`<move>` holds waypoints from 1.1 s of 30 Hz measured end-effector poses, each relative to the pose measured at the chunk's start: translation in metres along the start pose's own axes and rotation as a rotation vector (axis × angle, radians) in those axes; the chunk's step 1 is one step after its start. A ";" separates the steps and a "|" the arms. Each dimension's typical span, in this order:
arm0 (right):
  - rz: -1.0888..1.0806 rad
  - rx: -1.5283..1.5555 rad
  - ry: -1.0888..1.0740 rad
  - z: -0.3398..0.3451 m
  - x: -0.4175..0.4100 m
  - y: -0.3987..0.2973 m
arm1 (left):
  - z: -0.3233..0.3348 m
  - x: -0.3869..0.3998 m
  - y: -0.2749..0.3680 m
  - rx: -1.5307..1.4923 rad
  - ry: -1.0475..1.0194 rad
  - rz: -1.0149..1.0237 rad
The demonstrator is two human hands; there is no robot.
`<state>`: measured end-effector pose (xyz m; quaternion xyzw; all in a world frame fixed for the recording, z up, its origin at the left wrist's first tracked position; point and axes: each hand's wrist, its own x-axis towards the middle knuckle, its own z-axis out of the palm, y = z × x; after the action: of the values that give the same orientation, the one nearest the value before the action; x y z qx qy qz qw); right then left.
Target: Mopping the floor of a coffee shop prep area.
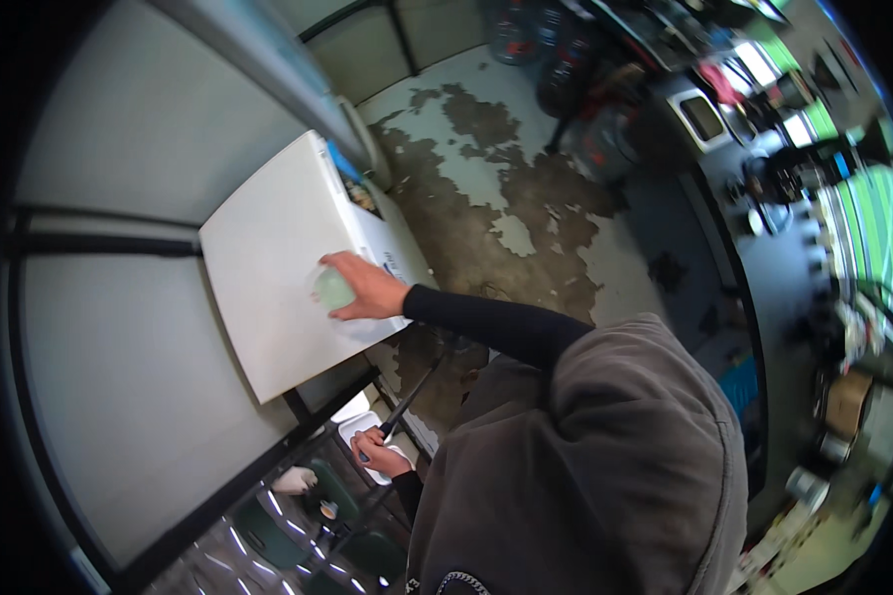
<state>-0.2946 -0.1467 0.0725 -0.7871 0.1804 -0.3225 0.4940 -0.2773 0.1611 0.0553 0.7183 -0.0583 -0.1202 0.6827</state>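
Note:
My right hand is shut on a pale green item, blurred, perhaps a cloth or a sponge. It presses this item on, or holds it just over, the white top of a box-shaped appliance, near the edge closest to my arm. Lower in the view, my left hand grips the dark end of a long thin handle. The handle slants up and right from that hand towards the floor; its far end is hidden beside my body.
A grey panelled wall with black rails flanks the appliance. Worn, peeling paint covers the floor. Large clear bottles stand at the top. A dark counter with many items runs along the right. Green chairs are at lower left.

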 end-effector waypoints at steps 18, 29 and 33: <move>0.802 -0.828 0.357 -0.340 -0.302 0.196 | 0.046 -0.002 0.002 0.216 -0.009 0.109; 1.133 -0.910 0.068 -0.383 -0.319 0.266 | 0.108 -0.046 0.005 0.212 0.157 0.018; 1.154 -0.944 0.054 -0.389 -0.325 0.278 | 0.118 -0.054 0.001 0.262 0.119 0.034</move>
<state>-0.7880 -0.3326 -0.1646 -0.6875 0.6964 0.0804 0.1894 -0.3593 0.0606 0.0566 0.8060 -0.0453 -0.0571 0.5875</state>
